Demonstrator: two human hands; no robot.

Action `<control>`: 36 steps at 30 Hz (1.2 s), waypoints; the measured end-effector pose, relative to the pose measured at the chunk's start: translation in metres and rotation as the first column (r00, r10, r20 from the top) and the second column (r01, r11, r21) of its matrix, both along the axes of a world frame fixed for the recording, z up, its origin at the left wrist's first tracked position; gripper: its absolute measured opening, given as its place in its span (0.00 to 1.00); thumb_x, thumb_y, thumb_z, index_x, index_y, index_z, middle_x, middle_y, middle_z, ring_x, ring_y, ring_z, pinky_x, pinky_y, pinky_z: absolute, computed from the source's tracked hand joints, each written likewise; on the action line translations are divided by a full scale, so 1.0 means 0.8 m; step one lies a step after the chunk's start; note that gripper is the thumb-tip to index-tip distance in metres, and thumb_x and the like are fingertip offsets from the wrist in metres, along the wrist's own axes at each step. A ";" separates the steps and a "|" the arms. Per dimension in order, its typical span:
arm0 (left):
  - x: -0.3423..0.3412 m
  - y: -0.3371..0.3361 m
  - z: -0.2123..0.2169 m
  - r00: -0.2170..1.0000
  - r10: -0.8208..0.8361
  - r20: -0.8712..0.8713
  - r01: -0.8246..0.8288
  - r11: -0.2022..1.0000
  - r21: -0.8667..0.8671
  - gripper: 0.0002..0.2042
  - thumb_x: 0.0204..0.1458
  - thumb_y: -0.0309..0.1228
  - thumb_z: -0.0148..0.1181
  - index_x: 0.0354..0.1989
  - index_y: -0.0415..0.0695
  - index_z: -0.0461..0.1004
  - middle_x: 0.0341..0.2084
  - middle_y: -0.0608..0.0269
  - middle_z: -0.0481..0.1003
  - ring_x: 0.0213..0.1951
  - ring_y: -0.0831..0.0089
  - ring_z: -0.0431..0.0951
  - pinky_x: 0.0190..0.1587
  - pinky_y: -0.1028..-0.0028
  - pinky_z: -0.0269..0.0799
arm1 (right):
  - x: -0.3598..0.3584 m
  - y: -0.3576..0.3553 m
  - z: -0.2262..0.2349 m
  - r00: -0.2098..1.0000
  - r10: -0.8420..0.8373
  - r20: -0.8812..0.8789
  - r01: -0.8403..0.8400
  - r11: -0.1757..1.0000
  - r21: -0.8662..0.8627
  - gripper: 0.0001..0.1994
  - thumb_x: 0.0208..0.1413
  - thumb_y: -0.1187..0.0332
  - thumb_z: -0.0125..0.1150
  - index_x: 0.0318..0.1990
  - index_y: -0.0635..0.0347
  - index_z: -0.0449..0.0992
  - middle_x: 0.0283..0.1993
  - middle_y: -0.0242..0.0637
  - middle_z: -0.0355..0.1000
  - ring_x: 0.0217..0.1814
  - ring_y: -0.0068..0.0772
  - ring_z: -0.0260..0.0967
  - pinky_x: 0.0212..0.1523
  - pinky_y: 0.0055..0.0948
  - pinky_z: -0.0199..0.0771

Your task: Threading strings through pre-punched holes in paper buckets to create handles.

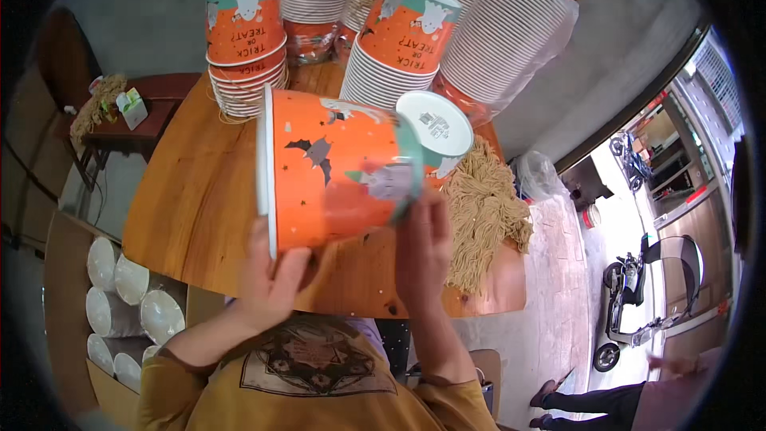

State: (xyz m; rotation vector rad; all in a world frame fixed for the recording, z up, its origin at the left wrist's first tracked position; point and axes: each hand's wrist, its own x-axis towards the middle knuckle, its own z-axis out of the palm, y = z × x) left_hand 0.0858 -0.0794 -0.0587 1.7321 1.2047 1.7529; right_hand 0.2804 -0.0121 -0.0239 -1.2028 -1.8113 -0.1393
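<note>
An orange paper bucket [311,191] with bats and a green band lies on its side in the air over the table. Its white rim faces left and its base faces right. My left hand [274,279] is closed around the rim at the lower left. Near the base, my right hand [424,243] grips the underside; its fingers are partly blurred. Just behind the held bucket, another bucket [435,124] stands upside down with its white base up. A bundle of tan cords [483,211] lies right of my right hand.
Nested upturned buckets [247,40] and a taller stack [403,40] stand on the wooden table [191,191]. Plastic-wrapped stacks [507,24] rise behind. A carton [76,303] of white-looking buckets is at lower left. Another person [638,403] and a scooter [630,303] are at right.
</note>
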 end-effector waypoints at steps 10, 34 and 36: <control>-0.071 0.045 0.058 0.642 0.139 -0.754 -0.124 0.989 0.078 0.18 0.42 0.22 0.56 0.45 0.44 0.75 0.28 0.60 0.70 0.36 0.59 0.70 0.55 0.59 0.59 | 0.138 0.070 -0.070 0.984 0.030 0.178 0.020 0.962 -0.272 0.11 0.49 0.78 0.57 0.42 0.57 0.74 0.40 0.42 0.68 0.45 0.48 0.66 0.46 0.41 0.67; -0.007 -0.014 -0.022 0.896 0.088 -0.435 -0.013 0.985 0.173 0.18 0.38 0.16 0.56 0.41 0.42 0.76 0.38 0.56 0.71 0.45 0.53 0.73 0.46 0.60 0.71 | 0.157 0.078 -0.086 0.970 0.127 0.208 -0.079 0.971 -0.228 0.06 0.48 0.77 0.60 0.35 0.61 0.72 0.36 0.43 0.67 0.43 0.48 0.64 0.45 0.41 0.66; -0.005 -0.014 -0.025 0.900 0.073 -0.429 -0.001 0.986 0.167 0.17 0.39 0.16 0.56 0.41 0.41 0.76 0.38 0.56 0.71 0.45 0.54 0.73 0.45 0.61 0.72 | 0.151 0.065 -0.080 0.983 0.118 0.138 -0.078 0.960 -0.268 0.06 0.48 0.77 0.60 0.35 0.61 0.72 0.36 0.43 0.67 0.43 0.48 0.64 0.44 0.41 0.65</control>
